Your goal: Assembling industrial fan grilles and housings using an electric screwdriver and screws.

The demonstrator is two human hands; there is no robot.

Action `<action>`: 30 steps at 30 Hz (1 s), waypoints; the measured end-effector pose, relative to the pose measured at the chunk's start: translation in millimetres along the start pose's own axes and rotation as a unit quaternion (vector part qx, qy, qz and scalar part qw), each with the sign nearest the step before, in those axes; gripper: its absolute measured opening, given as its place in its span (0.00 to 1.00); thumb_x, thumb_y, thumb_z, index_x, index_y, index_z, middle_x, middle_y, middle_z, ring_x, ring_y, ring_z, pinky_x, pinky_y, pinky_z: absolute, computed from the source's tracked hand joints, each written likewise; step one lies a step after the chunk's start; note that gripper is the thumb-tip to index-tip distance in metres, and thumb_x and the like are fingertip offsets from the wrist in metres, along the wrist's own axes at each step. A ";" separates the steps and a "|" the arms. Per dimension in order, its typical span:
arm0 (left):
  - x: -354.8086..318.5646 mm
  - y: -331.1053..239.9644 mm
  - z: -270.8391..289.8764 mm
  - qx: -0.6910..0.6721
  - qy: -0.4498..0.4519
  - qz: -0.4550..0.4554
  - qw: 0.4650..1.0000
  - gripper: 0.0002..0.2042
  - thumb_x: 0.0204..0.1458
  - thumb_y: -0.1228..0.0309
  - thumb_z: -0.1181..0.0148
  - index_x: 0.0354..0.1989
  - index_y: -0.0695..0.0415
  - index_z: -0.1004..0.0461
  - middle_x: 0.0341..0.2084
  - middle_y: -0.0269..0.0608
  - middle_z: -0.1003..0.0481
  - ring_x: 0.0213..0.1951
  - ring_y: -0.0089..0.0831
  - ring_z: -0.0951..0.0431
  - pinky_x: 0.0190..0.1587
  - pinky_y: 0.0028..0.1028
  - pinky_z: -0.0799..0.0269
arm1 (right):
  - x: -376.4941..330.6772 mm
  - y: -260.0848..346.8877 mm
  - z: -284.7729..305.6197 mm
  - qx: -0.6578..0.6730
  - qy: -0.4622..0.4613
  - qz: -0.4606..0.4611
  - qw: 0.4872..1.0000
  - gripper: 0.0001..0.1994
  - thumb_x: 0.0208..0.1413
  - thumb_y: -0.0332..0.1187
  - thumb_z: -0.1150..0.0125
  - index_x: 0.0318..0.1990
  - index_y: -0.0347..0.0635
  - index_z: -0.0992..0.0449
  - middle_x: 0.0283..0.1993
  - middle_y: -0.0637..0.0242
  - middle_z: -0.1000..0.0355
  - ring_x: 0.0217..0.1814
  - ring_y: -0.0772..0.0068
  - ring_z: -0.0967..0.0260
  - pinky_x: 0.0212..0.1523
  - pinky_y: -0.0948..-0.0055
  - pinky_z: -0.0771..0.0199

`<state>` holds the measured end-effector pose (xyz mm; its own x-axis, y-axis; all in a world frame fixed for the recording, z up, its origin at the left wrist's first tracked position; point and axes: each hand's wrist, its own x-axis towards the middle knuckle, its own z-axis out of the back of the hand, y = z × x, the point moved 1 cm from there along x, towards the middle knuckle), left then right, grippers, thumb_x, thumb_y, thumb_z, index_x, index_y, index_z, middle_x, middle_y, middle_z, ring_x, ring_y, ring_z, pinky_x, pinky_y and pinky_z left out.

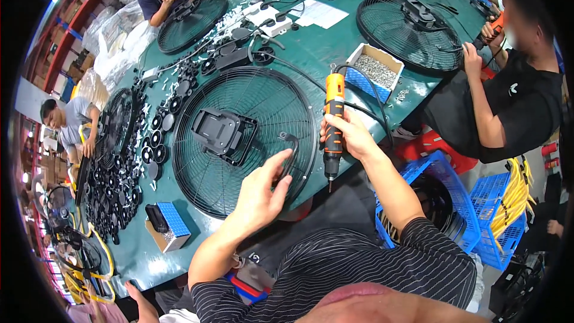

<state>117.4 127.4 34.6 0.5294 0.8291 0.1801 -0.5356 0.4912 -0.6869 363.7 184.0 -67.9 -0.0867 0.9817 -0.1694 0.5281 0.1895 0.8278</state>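
My right hand (353, 134) is wrapped round an orange and black electric screwdriver (335, 96), its bit pointing down toward me off the table edge. A large round black fan (203, 188) lies with its wire grille on the green table, a black motor housing with a square bracket (220, 134) at its middle. Over the grille's right side, my left hand (258, 194) has its thumb and fingers curled about a black curved handle (293, 146). The handle's upper end is a rounded tab; its lower part is partly hidden by my fingers.
A box of screws (375, 69) stands right of the fan, a smaller blue box (170, 227) near left. Black round caps and knobs (113, 185) cover the table's left. Co-workers handle other fans (409, 33) around the table. Blue crates (445, 194) stand beside me on the right.
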 end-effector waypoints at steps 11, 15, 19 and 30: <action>65.7 -24.3 135.1 -0.227 -0.078 0.015 0.971 0.21 0.55 0.65 0.38 0.55 0.62 0.29 0.23 0.29 0.30 0.21 0.14 0.36 0.23 0.17 0.42 | -1.0 7.0 -6.5 -0.065 -0.043 0.013 0.997 0.12 0.60 0.37 0.39 0.42 0.40 0.32 0.32 0.64 0.28 0.29 0.70 0.25 0.33 0.69 0.21; 86.2 -33.5 158.2 -0.278 -0.043 0.089 0.956 0.20 0.59 0.75 0.43 0.59 0.66 0.34 0.26 0.36 0.27 0.24 0.20 0.30 0.28 0.19 0.34 | 3.4 1.5 1.2 -0.021 -0.012 0.038 0.999 0.14 0.62 0.34 0.41 0.50 0.37 0.32 0.35 0.63 0.28 0.33 0.70 0.26 0.36 0.68 0.21; 87.1 -26.3 160.4 -0.298 -0.035 0.078 0.951 0.20 0.58 0.77 0.43 0.58 0.68 0.34 0.25 0.35 0.27 0.23 0.18 0.31 0.27 0.18 0.35 | 2.1 -1.5 -2.3 -0.017 0.001 0.030 0.999 0.17 0.62 0.34 0.40 0.54 0.36 0.34 0.36 0.63 0.29 0.35 0.71 0.27 0.36 0.69 0.21; 87.1 -37.4 187.3 -0.314 0.022 -0.018 0.949 0.21 0.56 0.78 0.44 0.58 0.69 0.35 0.22 0.34 0.27 0.21 0.18 0.32 0.24 0.20 0.36 | -0.7 3.5 -4.7 -0.016 -0.020 0.050 0.998 0.18 0.62 0.33 0.42 0.55 0.33 0.34 0.36 0.62 0.29 0.36 0.71 0.28 0.36 0.71 0.21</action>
<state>60.3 231.3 207.8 0.5737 0.7964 0.1914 -0.0268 0.2518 -0.9674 361.6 184.0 -62.5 -0.0011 0.9944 -0.1053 0.5050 0.0915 0.8583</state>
